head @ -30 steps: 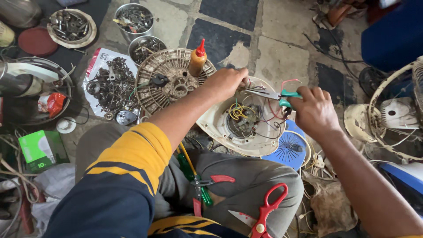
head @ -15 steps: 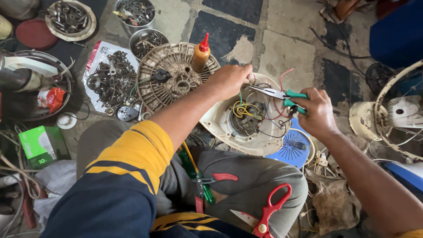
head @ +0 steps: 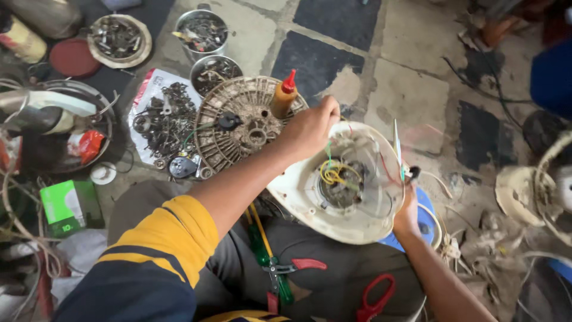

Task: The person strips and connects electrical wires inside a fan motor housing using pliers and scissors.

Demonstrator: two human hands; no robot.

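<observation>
A single head-worn camera looks steeply down from close above the seated person's lap, facing forward over both arms to the tiled floor. There is only this one view, so no scene overlap.

- A tiled floor of pale and dark squares is carrying everything.
- Two metal bowls of scrap parts are sitting on it.
- A round fan grille is lying flat beside a sheet heaped with small metal parts.
- A green box is resting at the left.
</observation>
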